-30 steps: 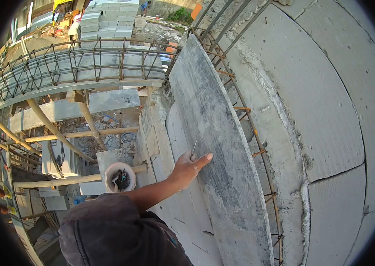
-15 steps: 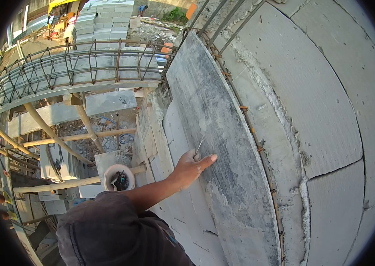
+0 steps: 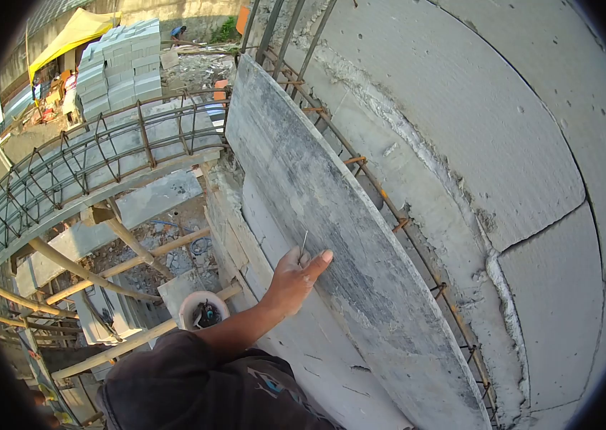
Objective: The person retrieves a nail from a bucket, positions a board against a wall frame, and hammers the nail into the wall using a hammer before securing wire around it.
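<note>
My left hand (image 3: 293, 281) is at the near face of a long grey, stained board (image 3: 360, 251). Pinched in its fingers is a thin metal nail (image 3: 304, 242), its tip sticking out upward. The thumb stretches to the right against the board. Behind the board's far edge, rusty reinforcing bars (image 3: 382, 195) with wire ties run along a pale block wall (image 3: 453, 122). Of my right hand nothing shows. A dark sleeve (image 3: 167, 365) covers my upper left arm.
Below my left arm stands a round bucket (image 3: 188, 309) with dark items inside. Bamboo poles (image 3: 113, 351) cross the drop at left. A curved rebar cage (image 3: 142, 140) spans the upper left. Stacked blocks (image 3: 120, 68), a yellow canopy (image 3: 74, 36) and a distant person (image 3: 178, 32) are beyond.
The view has turned, so board, hand and cage sit further left. More of the bars and ties shows along the board's far edge. My left hand keeps its pinch on the nail.
</note>
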A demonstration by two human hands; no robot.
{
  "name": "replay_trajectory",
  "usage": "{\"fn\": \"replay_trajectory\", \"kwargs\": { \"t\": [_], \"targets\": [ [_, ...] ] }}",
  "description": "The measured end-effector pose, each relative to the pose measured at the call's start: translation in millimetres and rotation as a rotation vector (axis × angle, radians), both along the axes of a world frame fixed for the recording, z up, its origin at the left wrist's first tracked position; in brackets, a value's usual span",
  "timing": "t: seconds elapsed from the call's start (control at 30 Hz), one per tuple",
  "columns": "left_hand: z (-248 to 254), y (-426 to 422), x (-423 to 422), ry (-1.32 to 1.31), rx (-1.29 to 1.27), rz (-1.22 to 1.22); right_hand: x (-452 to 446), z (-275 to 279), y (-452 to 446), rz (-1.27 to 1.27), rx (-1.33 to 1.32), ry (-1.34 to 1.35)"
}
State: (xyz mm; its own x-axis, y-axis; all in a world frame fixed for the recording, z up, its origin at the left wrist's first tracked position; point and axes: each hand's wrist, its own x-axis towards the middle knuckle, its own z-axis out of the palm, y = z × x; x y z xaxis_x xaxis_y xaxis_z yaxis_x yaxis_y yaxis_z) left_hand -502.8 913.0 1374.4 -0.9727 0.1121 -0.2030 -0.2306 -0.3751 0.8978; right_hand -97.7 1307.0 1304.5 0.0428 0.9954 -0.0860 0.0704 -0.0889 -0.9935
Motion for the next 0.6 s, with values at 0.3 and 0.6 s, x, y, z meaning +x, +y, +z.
{"fn": "replay_trajectory", "kwargs": {
  "t": [0.3,0.6],
  "targets": [
    [-19.1,6.5,-9.1,0.029,0.098,0.003,-71.5,28.7,-71.7,-0.165,0.015,0.176],
    [-9.0,2.1,-4.2,-0.042,0.077,-0.014,-25.8,-42.0,-36.1,-0.018,0.271,-0.204]
  ]
}}
